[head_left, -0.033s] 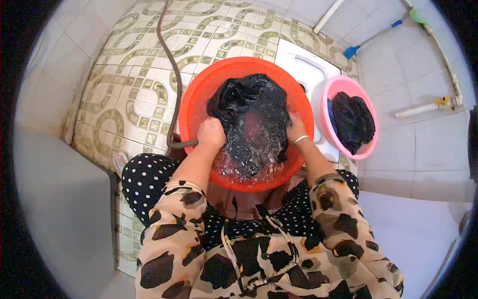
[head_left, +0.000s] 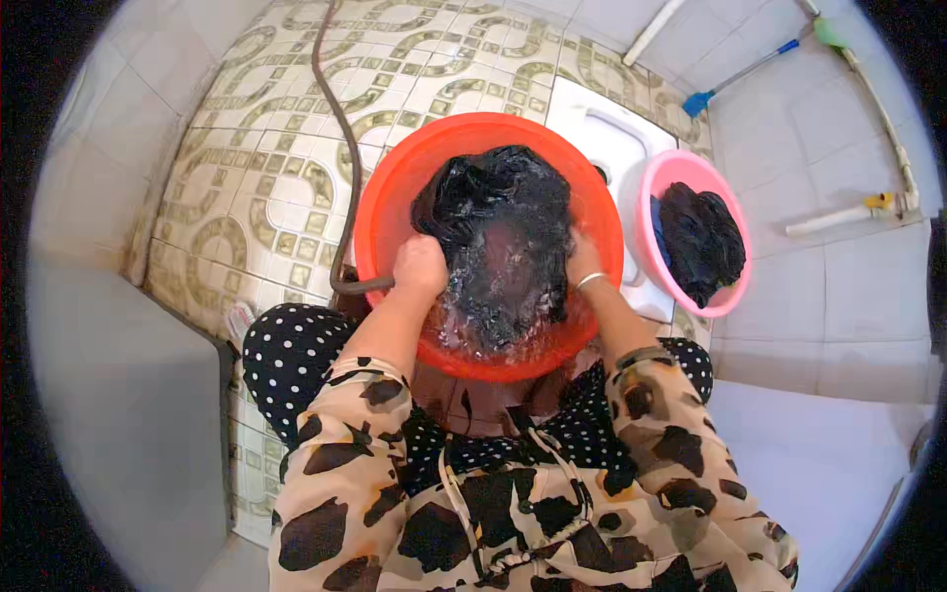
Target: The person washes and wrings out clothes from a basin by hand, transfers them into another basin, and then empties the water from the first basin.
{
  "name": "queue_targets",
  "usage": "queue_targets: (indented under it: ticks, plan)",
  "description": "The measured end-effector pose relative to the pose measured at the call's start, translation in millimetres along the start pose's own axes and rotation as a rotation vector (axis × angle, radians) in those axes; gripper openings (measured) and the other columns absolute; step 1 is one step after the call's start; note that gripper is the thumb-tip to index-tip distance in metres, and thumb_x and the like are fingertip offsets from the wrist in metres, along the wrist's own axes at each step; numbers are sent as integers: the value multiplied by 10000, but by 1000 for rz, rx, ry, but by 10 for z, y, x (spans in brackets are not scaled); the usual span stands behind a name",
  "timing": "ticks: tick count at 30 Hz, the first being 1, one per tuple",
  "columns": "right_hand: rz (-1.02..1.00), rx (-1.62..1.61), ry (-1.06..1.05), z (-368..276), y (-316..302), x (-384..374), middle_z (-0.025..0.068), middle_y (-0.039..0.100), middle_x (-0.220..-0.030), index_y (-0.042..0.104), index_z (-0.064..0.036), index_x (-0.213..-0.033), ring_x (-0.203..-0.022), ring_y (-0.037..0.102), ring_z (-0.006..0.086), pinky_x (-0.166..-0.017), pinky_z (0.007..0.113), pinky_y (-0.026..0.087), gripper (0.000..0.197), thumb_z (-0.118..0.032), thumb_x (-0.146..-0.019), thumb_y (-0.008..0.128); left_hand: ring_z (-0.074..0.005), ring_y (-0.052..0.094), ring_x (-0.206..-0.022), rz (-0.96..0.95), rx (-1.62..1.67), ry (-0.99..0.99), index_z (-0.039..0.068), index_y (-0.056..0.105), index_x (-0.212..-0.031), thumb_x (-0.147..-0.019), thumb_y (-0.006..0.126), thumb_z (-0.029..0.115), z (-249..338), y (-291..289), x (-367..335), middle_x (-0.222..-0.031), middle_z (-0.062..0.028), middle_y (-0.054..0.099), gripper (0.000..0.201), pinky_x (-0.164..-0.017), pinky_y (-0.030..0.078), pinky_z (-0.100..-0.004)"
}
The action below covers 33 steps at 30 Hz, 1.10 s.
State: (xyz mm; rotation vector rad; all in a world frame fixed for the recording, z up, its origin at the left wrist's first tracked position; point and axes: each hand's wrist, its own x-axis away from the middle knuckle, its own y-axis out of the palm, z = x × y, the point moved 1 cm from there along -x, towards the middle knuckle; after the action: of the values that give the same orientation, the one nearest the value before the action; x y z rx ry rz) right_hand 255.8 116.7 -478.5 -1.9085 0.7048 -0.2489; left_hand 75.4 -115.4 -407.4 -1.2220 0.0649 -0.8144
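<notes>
I have the black cloth [head_left: 508,187] inside the red basin [head_left: 383,202], soaked and bunched at its far end, with churned, frothy water over its nearer part. My left hand [head_left: 420,263] is closed like a fist on the cloth's left edge; my right hand [head_left: 584,259], a white bracelet [head_left: 592,279] at its wrist, grips the opposite edge, though its fingertips are lost to me among the wet folds. A brown hose [head_left: 353,197] runs down the patterned tile floor [head_left: 286,212] and over the basin's left rim beside my left wrist; I cannot tell where it ends. To the right, a pink basin [head_left: 646,227] stands tilted by the white squat toilet [head_left: 592,120], dark clothes [head_left: 698,237] heaped inside it. Farther off I see a blue brush [head_left: 698,103] near the wall.
</notes>
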Motion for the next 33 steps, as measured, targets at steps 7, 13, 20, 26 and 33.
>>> queue_targets:
  ticks: [7, 13, 20, 26, 33]
  plan:
    - [-256, 260, 92, -153, -76, -73, 207, 578, -989, 553, -32, -1059, -869, 577, 374, -754, 420, 475, 406, -117, -667, 615, -327, 601, -894, -99, -238, 144, -25, 592, -942, -792, 436, 78, -164, 290, -35, -972, -210, 603, 240, -777, 489, -396]
    - [-55, -969, 796, -623, -812, -437, 115, 631, -849, 557, 40, -1014, -718, 605, 233, -682, 355, 482, 358, -184, -741, 617, -319, 588, -932, -43, -118, 119, 21, 599, -950, -817, 405, 99, -141, 245, -48, -996, -194, 598, 247, -796, 478, -399]
    - [-21, -728, 527, -1585, -2510, -965, 99, 638, -774, 608, -9, -869, -663, 611, 219, -644, 357, 501, 229, -205, -753, 584, -284, 587, -955, -17, -94, 152, 58, 613, -963, -805, 452, 105, -26, 194, -110, -1018, -157, 604, 231, -808, 474, -369]
    - [0, -751, 275, -2374, -3674, -1169, 99, 642, -776, 613, -35, -845, -676, 616, 213, -666, 350, 511, 211, -227, -763, 584, -272, 590, -962, -61, -106, 118, 84, 637, -976, -816, 462, 113, -23, 197, -39, -1033, -140, 607, 240, -807, 473, -374]
    - [-183, -624, -7, -3179, -5101, -1363, 77, 648, -874, 616, -26, -919, -770, 624, 193, -721, 338, 510, 256, -251, -802, 581, -279, 595, -953, -72, -23, 110, 91, 640, -977, -822, 461, 122, -117, 186, -41, -1029, -126, 613, 239, -795, 481, -383]
